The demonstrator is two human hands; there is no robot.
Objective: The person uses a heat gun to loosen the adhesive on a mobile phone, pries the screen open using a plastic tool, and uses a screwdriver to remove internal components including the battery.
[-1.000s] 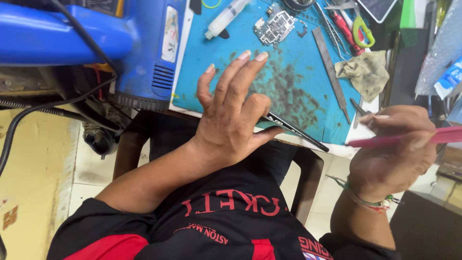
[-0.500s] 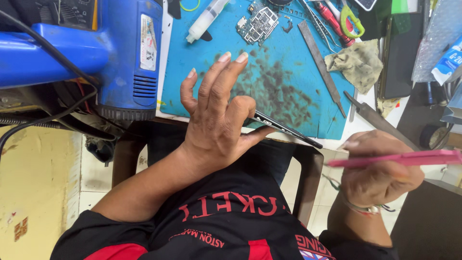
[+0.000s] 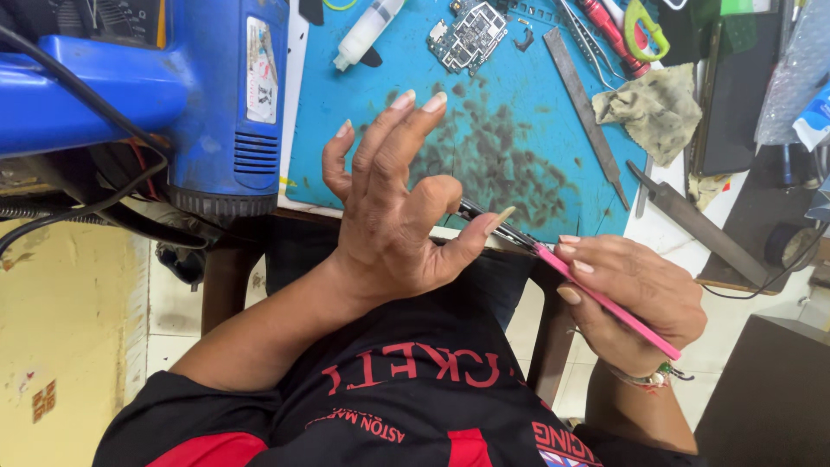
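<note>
Edgewise — thin dark phone (image 3: pixel 497 227), pink pry tool (image 3: pixel 605 303)

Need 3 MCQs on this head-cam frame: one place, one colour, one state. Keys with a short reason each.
1. Where does the circuit board lie?
A. near the top edge of the teal mat
B. on the person's lap
C. on the yellow floor

2. What colour is the thin tool in the right hand?
A. green
B. pink
C. white

3. How does the left hand hold the thin dark device?
A. flat under the palm
B. not touching it
C. edge-on, pinched by thumb and index finger, other fingers spread

Answers:
1 A: the board sits on the mat near its top edge, beside the syringe.
2 B: the stick across the right hand's fingers is pink, its tip at the device's edge.
3 C: the thumb and the bent index finger close on the device while the other fingers fan upward.
</note>
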